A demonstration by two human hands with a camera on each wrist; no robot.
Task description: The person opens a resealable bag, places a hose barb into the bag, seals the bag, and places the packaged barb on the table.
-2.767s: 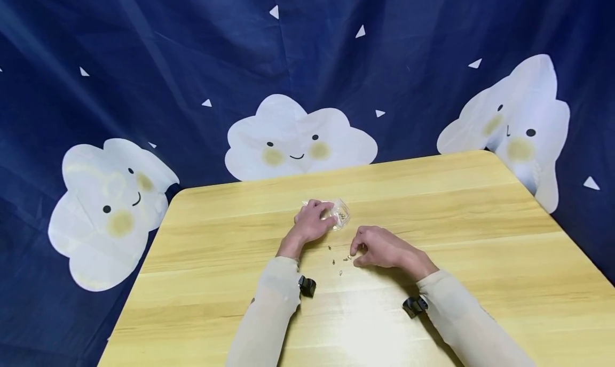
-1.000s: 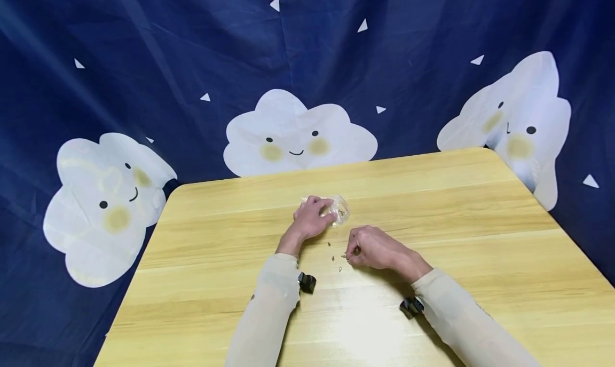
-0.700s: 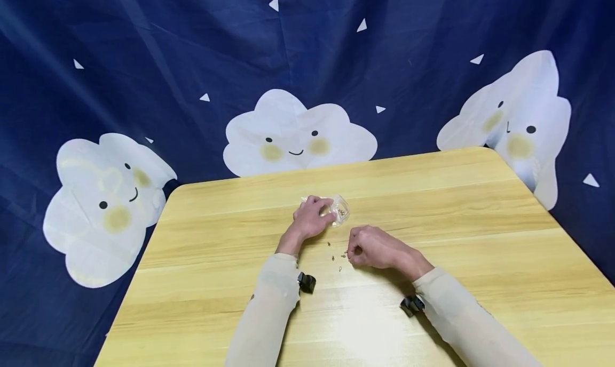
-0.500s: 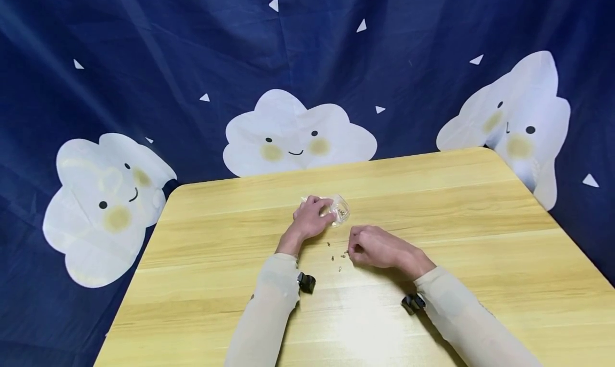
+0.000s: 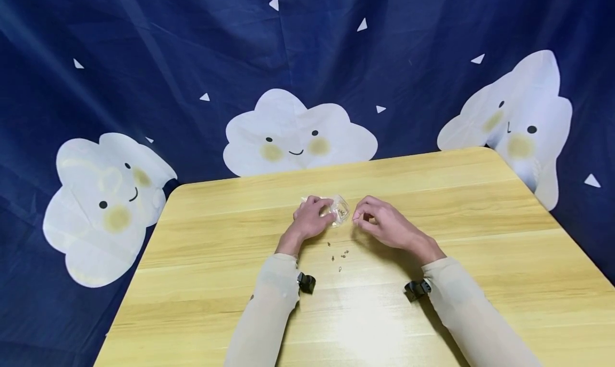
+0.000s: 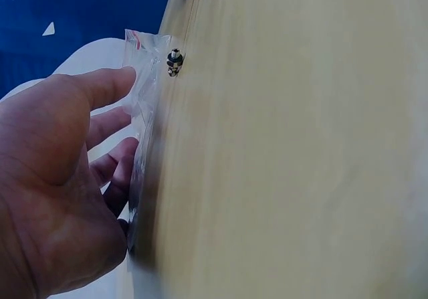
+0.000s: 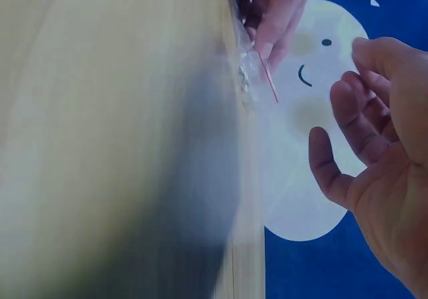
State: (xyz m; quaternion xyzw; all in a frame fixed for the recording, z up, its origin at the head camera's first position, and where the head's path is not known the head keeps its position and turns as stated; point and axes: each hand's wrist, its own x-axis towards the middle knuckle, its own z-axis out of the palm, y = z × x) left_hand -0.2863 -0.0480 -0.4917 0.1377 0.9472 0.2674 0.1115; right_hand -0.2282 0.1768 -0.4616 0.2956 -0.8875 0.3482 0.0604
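My left hand rests on a clear plastic zip bag lying on the table. In the left wrist view its thumb and fingertips touch the film. Several small gold-coloured metal pieces show inside the bag. My right hand hovers just right of the bag, its fingers loosely bent. In the right wrist view, nothing shows between its fingers. Several loose metal pieces lie on the table in front of the bag, and one has the outline of a thin loop. Their exact kind is too small to tell.
The wooden table has rounded far corners. Behind it hangs a dark blue cloth with printed white clouds. A small black device is worn at the left wrist, another at the right.
My right hand was bent down at the loose metal pieces; it has risen away from the table pieces toward the bag, its fingers loosening. The left hand stays on the bag.
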